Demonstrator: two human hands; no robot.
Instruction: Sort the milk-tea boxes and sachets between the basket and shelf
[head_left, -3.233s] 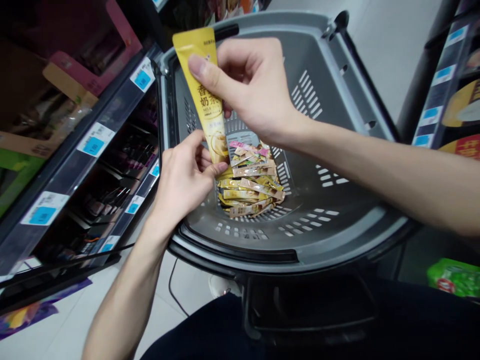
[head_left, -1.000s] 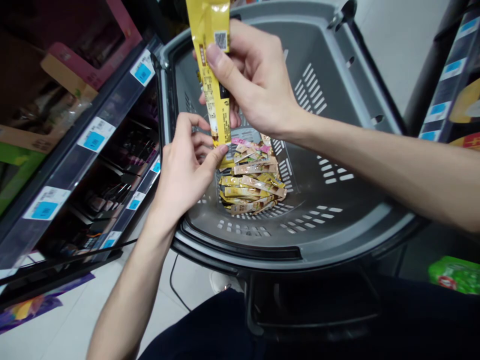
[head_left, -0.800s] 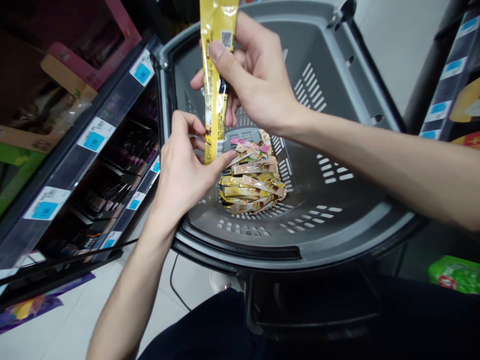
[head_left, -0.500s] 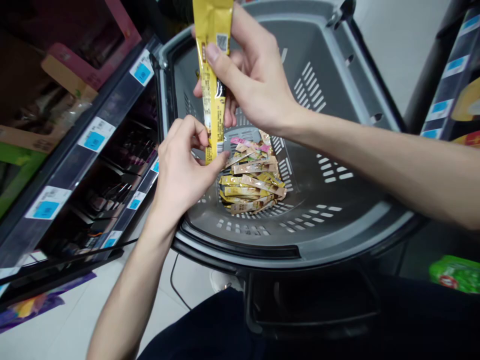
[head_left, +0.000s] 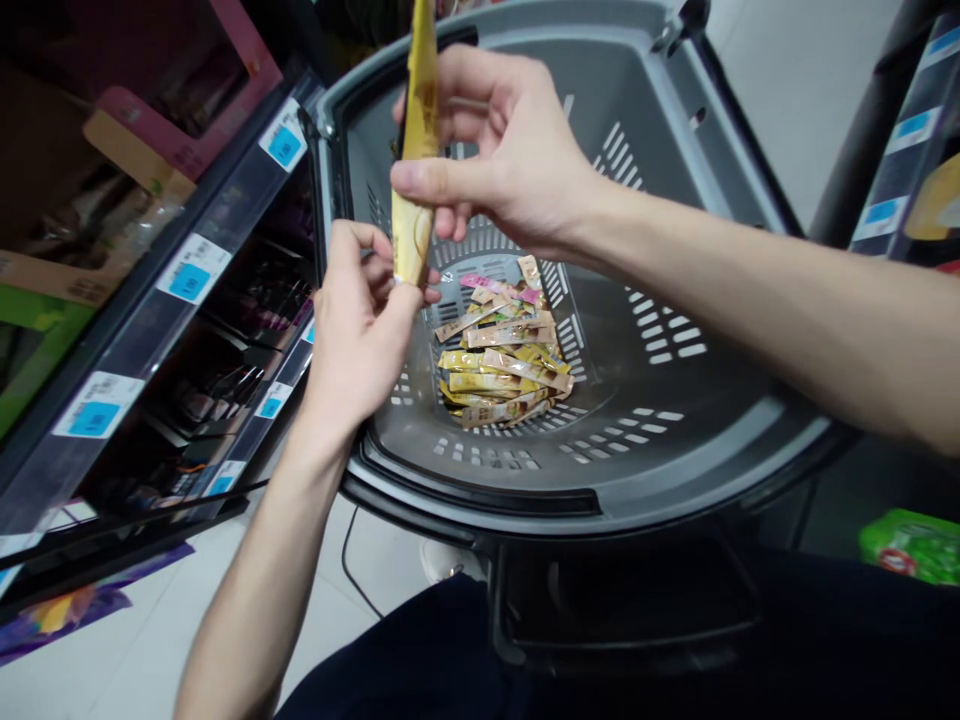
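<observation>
There is one raised sachet (head_left: pixel 421 125), one basket (head_left: pixel 592 75), and one uncountable sachet pile (head_left: pixel 510 382).

I have room inside the basket (head_left: pixel 675 503), right of the sachets (head_left: pixel 502 385). From above, the right forearm (head_left: pixel 720 270) hangs across; leftward, the left hand (head_left: pixel 360 320) and the shelf (head_left: pixel 150 315) block my way.

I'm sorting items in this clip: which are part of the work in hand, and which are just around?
Part of the work:
yellow sachet
left hand and right hand, holding it
piled sachets
grey basket

Just around:
price labels
green packet
purple packaging
</observation>
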